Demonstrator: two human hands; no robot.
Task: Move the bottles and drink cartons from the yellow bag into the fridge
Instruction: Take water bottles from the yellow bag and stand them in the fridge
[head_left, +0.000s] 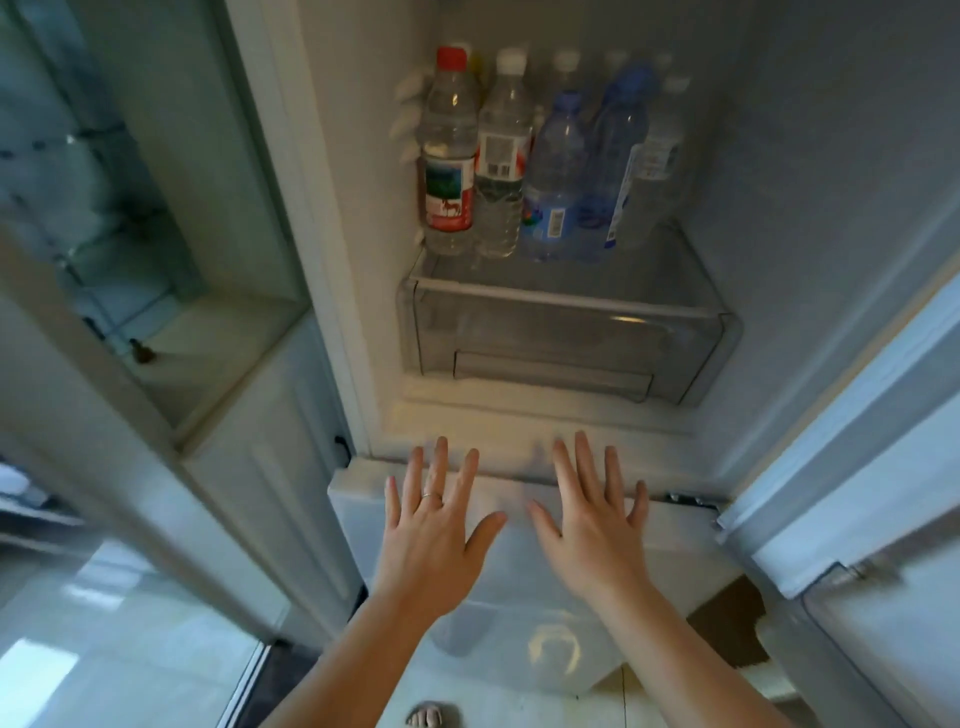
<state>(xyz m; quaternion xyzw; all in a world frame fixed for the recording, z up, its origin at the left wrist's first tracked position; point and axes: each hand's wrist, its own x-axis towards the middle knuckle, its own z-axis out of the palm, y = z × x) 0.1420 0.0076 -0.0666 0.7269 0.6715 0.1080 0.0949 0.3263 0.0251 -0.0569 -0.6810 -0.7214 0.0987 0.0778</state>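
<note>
The fridge stands open in front of me. Several water bottles stand on the glass shelf (571, 270) above the clear crisper drawer (566, 338): a red-capped bottle (449, 156) at the left, a white-capped one (501, 161) beside it, then blue-tinted bottles (558, 176) to the right. My left hand (434, 525) and my right hand (592, 519) are both held out flat with fingers spread, below the drawer and over the white lower fridge door (519, 597). Neither hand holds anything. No yellow bag is in view.
The open upper fridge door (852, 467) stands at the right. A white cabinet with a glass-fronted recess (156, 260) is at the left. Pale glossy floor tiles (104, 649) lie below, with a brown patch (737, 623) on the floor at the lower right. A foot (428, 716) shows at the bottom edge.
</note>
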